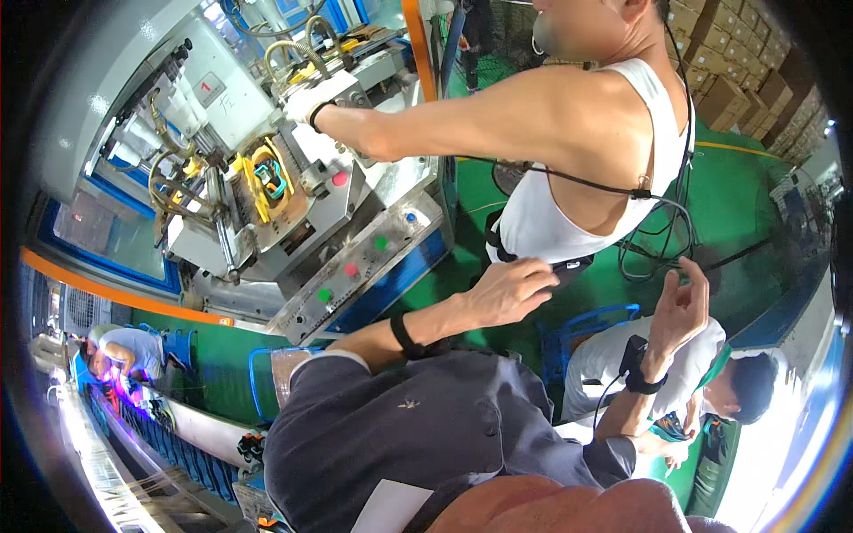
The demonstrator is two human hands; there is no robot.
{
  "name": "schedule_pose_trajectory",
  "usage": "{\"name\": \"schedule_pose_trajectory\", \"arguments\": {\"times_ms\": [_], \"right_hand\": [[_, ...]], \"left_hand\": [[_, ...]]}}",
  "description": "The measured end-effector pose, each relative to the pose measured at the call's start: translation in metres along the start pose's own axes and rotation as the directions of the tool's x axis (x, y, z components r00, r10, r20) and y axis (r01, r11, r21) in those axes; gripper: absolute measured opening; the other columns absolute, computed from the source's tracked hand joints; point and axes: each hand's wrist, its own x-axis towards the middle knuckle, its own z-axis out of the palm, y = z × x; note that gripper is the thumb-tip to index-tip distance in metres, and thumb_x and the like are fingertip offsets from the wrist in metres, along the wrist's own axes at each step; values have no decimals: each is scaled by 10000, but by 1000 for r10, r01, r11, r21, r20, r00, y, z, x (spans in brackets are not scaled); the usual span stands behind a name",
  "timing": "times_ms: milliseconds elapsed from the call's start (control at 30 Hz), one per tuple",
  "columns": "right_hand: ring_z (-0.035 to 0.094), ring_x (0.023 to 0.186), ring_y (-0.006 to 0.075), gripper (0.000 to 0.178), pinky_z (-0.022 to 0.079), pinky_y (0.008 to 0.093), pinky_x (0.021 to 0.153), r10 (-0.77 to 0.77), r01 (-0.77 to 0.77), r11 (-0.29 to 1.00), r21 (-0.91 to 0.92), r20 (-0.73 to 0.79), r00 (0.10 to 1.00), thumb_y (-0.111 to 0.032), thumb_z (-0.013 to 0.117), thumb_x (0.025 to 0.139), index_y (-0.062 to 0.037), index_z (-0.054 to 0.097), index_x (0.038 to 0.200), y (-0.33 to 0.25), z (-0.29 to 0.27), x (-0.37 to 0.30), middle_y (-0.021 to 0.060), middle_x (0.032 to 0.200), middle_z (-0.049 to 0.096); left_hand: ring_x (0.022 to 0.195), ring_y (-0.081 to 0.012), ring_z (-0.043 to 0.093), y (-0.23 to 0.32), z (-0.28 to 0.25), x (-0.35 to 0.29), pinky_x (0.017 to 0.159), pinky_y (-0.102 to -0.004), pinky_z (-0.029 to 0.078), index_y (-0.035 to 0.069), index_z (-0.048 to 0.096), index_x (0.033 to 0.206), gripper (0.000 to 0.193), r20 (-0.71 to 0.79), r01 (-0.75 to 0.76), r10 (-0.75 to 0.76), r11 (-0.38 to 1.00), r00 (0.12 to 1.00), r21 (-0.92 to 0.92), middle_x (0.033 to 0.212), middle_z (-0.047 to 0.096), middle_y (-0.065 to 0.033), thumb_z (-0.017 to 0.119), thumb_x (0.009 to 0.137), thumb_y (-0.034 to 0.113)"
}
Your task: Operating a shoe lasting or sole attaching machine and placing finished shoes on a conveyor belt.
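My left hand [508, 293] is raised in front of my chest, its fingers loosely bent and a little apart, with nothing seen in it. My right hand [679, 313] is held up farther right, fingers half curled and apart, also holding nothing that shows. Black bands circle both wrists; a small dark device [632, 355] sits at the right one. Neither hand touches the machine [306, 306]. In the machine, a yellow fixture [258, 182] holds a dark and teal piece [272, 179]. A co-worker's white-gloved hand [322, 93] reaches into the machine.
The co-worker in a white tank top [569, 209] stands close ahead, with black cables [662, 235] hanging behind. A seated person [613, 355] is at right; another person [129, 346] bends over a conveyor line [204, 431] at left. Cardboard boxes [724, 102] are stacked at the back.
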Motion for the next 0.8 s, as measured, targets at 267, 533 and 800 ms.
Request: {"name": "schedule_pose_trajectory", "arguments": {"times_ms": [267, 533, 800], "right_hand": [[507, 492, 148, 121, 401, 271, 472, -229, 88, 948, 305, 463, 856, 37, 679, 753, -32, 675, 852, -41, 24, -50, 71, 670, 587], [602, 571, 275, 96, 487, 364, 533, -302, 61, 920, 388, 599, 741, -42, 699, 754, -33, 664, 843, -43, 93, -96, 121, 690, 605], [636, 699, 325, 95, 514, 395, 617, -347, 20, 884, 467, 627, 697, -65, 667, 751, -23, 658, 835, -73, 111, -140, 137, 763, 643]], "left_hand": [[843, -268, 650, -41, -9, -109, 720, -382, 526, 25, 623, 1066, 289, 370, 450, -422, 893, 828, 12, 1056, 628, -106, 645, 856, 222], [1032, -362, 604, -93, -16, -186, 862, -443, 487, 35, 594, 1170, 442, 651, 625, -515, 777, 558, 79, 1126, 635, -181, 615, 822, 308], [963, -349, 638, -106, -43, -197, 830, -429, 495, 36, 579, 1185, 474, 713, 682, -544, 720, 443, 125, 1103, 649, -186, 629, 844, 362]]}}
